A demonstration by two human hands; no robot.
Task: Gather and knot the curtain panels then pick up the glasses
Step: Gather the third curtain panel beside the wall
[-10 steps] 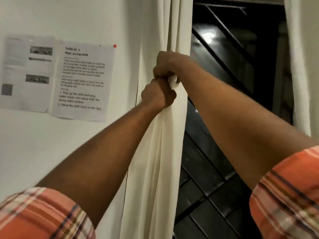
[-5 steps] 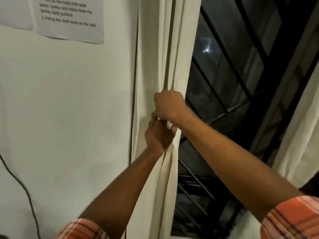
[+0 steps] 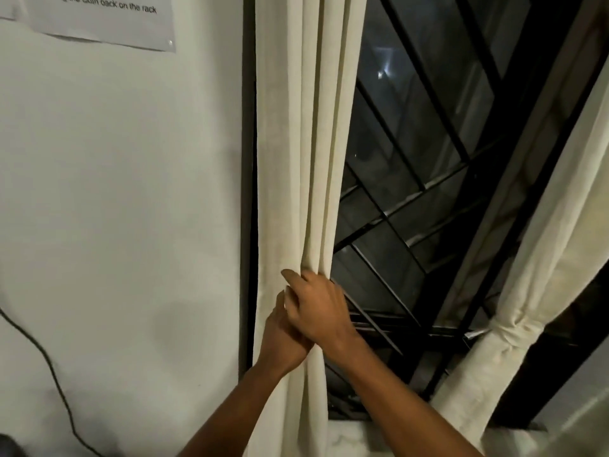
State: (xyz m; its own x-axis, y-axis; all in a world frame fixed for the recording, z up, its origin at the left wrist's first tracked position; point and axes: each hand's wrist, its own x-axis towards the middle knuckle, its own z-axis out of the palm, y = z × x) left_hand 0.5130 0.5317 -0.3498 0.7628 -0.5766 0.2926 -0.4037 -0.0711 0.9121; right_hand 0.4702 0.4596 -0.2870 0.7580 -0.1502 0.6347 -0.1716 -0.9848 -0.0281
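A cream curtain panel (image 3: pixel 309 127) hangs gathered in folds at the window's left side. My right hand (image 3: pixel 321 311) wraps around the bunched folds from the front, its fingers curled into the cloth. Just below and partly under it, my left hand (image 3: pixel 281 341) grips the same bundle from the left. A second cream panel (image 3: pixel 534 258) hangs at the right, pinched in by a knot (image 3: pixel 509 328) about halfway down. No glasses are in view.
Behind the curtains is a dark window with a black metal grille (image 3: pixel 425 179). A white wall (image 3: pixel 125 209) on the left carries a printed sheet (image 3: pixel 99 18) and a black cable (image 3: pixel 56 384). A pale sill (image 3: pixel 349 437) runs below the window.
Both hands have slid down the left panel, still holding the gathered folds. The view has dropped, so the wall sheets have moved up and the knotted right panel has come into sight.
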